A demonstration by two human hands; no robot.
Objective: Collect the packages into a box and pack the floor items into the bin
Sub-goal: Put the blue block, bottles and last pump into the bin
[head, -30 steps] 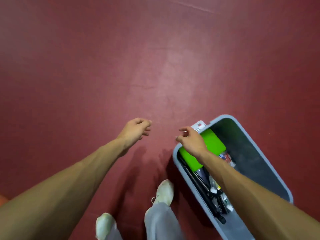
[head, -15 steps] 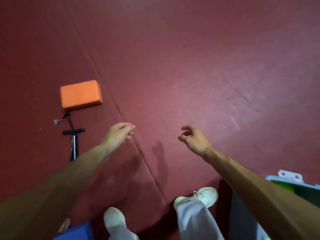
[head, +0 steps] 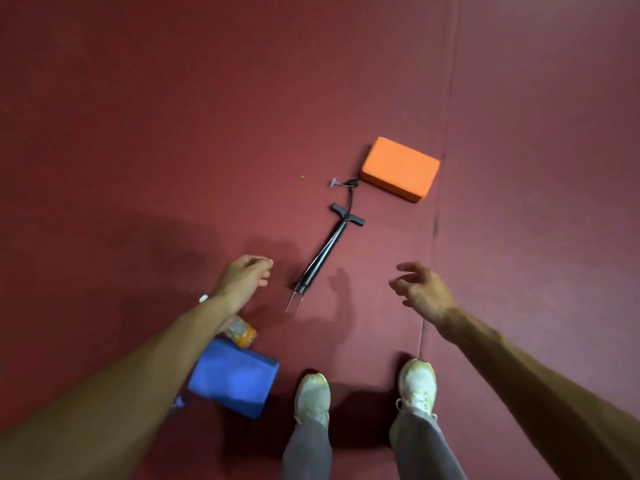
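Lying loose, pump (head: 329, 252), orange block (head: 400, 168), blue block (head: 235, 375)

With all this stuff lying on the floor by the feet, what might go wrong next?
The black pump lies ahead of the shoes, so a step might land on it. Its thin cord trails toward the orange block and may snag when lifted. The small orange packet, half hidden under the left forearm, might be missed.

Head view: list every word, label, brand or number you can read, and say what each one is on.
No text can be read in this view.
Orange packet, partly hidden under the left forearm: it may carry print, but it is too blurred to read.
Orange block, blue block, black pump: no markings show.
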